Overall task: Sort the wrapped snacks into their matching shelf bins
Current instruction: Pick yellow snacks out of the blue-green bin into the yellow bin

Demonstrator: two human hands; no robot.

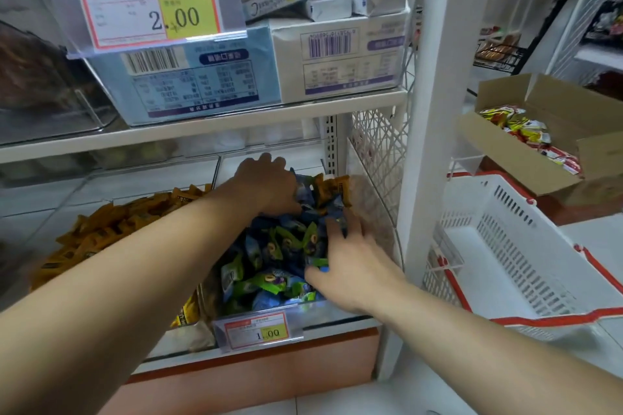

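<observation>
Both arms reach into a clear bin [340, 308] on the lower shelf, filled with green and blue wrapped snacks [269, 266]. Several orange wrapped snacks [332, 190] lie at the back of this bin. My left hand [266, 184] is deep in the bin, fingers curled down into the wrappers near the orange ones; what it holds is hidden. My right hand [347, 259] lies with spread fingers on the blue and green pile. The bin to the left holds a heap of orange wrapped snacks [108, 229].
A white basket with red handles [505, 253] stands at the right. Behind it an open cardboard box [556, 131] holds red and yellow packets. Boxed goods [202, 77] fill the upper shelf behind a price tag. A white shelf post [435, 111] separates bin and basket.
</observation>
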